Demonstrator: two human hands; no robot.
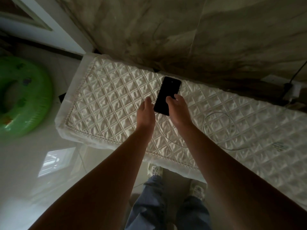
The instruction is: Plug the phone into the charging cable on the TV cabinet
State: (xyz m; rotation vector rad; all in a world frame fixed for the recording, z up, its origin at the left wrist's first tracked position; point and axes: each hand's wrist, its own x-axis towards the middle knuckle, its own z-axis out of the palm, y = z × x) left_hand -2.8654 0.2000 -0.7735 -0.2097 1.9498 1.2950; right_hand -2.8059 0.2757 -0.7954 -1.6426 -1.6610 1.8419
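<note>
Your right hand curls loosely over the near end of the black phone, fingertips touching it; whether it truly grips, you cannot tell. Your left hand hangs open just left of the phone. The white charging cable loops on the quilted surface to the right.

No legible text, label, brand, number or sign can be made out anywhere; only a faint bluish mark is seen on the quilted cover, too blurred to be read.
</note>
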